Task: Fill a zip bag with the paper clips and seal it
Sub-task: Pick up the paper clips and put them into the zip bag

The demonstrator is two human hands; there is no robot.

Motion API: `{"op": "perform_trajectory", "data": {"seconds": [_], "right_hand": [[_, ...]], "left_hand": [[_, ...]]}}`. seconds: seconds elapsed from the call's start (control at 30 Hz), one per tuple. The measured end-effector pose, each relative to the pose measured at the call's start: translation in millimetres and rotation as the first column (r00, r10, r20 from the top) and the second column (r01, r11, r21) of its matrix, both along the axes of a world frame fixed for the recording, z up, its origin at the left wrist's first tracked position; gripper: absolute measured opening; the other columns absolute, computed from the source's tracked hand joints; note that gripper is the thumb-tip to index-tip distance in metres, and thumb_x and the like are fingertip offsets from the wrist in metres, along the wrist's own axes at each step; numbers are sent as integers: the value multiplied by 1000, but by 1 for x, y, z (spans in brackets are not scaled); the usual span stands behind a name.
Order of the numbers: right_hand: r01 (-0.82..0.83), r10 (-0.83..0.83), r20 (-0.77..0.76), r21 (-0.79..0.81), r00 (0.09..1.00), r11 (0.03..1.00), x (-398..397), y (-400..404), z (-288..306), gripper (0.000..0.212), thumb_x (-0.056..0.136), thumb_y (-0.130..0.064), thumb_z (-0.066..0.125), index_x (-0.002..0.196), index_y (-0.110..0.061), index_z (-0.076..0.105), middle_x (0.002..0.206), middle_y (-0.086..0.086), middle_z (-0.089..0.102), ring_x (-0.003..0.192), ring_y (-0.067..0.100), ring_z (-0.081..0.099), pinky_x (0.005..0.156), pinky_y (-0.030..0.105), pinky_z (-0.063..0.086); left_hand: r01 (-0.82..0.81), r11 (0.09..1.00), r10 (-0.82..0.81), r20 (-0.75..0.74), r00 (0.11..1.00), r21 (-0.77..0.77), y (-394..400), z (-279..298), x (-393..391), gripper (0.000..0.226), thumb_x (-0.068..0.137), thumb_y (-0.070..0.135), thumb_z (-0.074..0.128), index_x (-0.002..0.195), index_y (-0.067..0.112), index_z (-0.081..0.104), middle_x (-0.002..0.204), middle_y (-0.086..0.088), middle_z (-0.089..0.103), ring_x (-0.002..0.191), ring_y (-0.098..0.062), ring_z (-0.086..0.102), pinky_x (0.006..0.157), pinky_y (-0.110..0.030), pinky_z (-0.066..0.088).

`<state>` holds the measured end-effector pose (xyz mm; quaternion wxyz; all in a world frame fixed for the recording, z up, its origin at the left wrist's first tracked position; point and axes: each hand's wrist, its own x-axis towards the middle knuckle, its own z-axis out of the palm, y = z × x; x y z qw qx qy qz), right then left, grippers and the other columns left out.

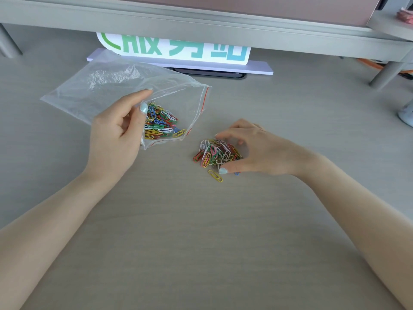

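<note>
A clear zip bag (107, 86) with a red seal line lies on the table, its mouth open toward the right. My left hand (120, 130) pinches the bag's lower lip near the mouth and holds it open. Several coloured paper clips (161, 121) lie inside the bag by the opening. A loose pile of coloured paper clips (212, 153) rests on the table to the right of the bag. My right hand (250, 148) is cupped over that pile, fingers curled around the clips. One yellow clip (215, 175) lies apart, just in front of the pile.
The grey wood-grain table (201, 242) stretches toward me. A white sign with green and blue characters (174, 48) stands on a pale base at the back, under a grey shelf (201, 21). A shelf leg (384, 72) stands at the right; a white object (406, 113) sits at the right edge.
</note>
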<state>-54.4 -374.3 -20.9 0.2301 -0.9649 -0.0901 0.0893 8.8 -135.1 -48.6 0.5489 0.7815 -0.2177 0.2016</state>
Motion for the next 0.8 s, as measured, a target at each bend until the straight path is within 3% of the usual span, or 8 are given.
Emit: {"op": "perform_trajectory", "data": {"seconds": [0.23,0.43,0.57,0.67,0.8], "right_hand": [[-39,37,21,95,999,995,0,5,0,27,81,-24,65,107,-27,62,99,-6,47,80,-18,43,69,-3,33],[-3,-1,47,83,999,997,2,5,-2,24,84,-16,60,103,-29,65,95,-11,49,74,-5,52,67,3,37],[11,-17,75,89,997,996,2,5,-3,21,84,-14,60,98,-28,67,94,-8,53,75,1,52,69,11,39],[26,-35,121,75,992,997,3,6,-3,19,84,-10,58,94,-20,70,91,-4,57,71,-3,51,66,12,39],[21,-28,156,51,987,998,2,8,-2,18,83,-8,58,92,-17,71,82,-8,55,69,-17,47,63,2,34]], "left_hand": [[4,1000,-4,6,1000,-4,1,-2,1,32,92,12,43,112,33,57,69,21,55,57,-6,42,55,-13,35],[-6,1000,6,-2,1000,-4,0,-1,1,32,94,11,45,111,37,56,73,29,58,60,-18,43,55,-18,36],[-12,1000,12,4,1000,13,-1,-1,1,33,95,11,46,111,39,56,73,29,59,63,-31,45,56,-29,38],[-15,1000,15,5,1000,17,0,-2,2,32,95,9,45,113,33,57,73,28,59,63,-32,46,56,-31,38],[-6,1000,6,3,1000,9,1,-2,3,32,94,9,44,114,29,58,72,29,58,58,-25,43,54,-19,36]]}}
